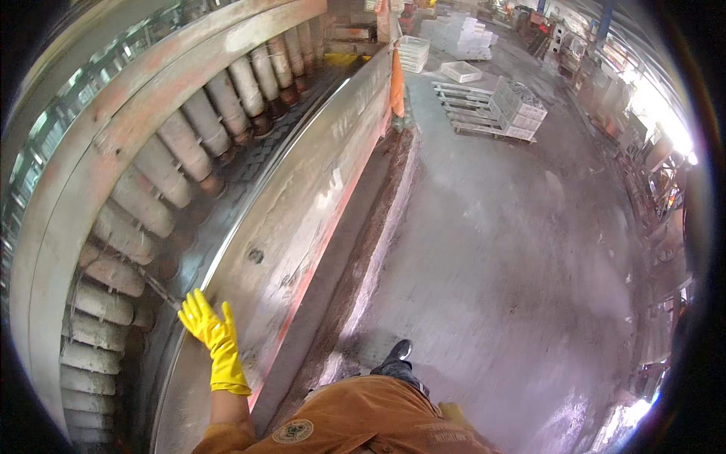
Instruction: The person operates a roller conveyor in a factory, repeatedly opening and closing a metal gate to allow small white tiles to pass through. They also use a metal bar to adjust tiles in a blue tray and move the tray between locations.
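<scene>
My left hand (206, 321), in a long yellow rubber glove, is raised over the near end of a long metal side wall (283, 227). Its fingers are stretched out and the thumb stands apart. The fingertips lie by the wall's upper edge; whether they touch it I cannot tell. A thin dark rod (157, 287) runs from among the thick cylinders (112, 270) and ends close to the fingertips. At the right of my waist a dull yellow patch (456, 416) shows, perhaps my right hand's glove; no fingers are visible there.
Thick cylinders line the machine's inside under a curved, worn beam (98, 144). An orange cone (397, 83) stands at the wall's far end. Beyond it are a pallet (465, 106) with stacked crates (518, 110) and white stacks (457, 36). A wet grey floor (514, 250) stretches along the right.
</scene>
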The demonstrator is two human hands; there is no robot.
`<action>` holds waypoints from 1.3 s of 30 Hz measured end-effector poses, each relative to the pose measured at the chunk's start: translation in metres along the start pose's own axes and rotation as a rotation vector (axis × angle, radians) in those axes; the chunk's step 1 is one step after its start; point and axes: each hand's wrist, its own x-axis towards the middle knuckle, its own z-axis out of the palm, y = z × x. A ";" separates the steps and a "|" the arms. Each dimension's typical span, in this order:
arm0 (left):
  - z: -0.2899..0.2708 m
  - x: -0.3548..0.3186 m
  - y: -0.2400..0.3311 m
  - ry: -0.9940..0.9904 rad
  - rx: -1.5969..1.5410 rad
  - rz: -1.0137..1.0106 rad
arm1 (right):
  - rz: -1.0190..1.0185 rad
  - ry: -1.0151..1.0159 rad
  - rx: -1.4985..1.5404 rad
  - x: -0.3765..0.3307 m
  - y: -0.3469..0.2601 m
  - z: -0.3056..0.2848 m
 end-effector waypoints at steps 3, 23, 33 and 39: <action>0.012 0.014 0.015 0.042 0.082 -0.076 | -0.061 0.098 -0.109 0.013 0.017 -0.070; 0.128 0.205 0.213 0.164 0.233 -0.135 | 0.050 0.148 0.906 0.130 -0.057 -0.506; 0.218 0.391 0.482 0.109 -0.004 0.311 | 0.510 0.657 1.386 0.211 0.077 -0.562; 0.369 0.373 0.633 -0.613 -0.619 0.469 | 0.486 0.535 1.067 0.287 0.114 -0.606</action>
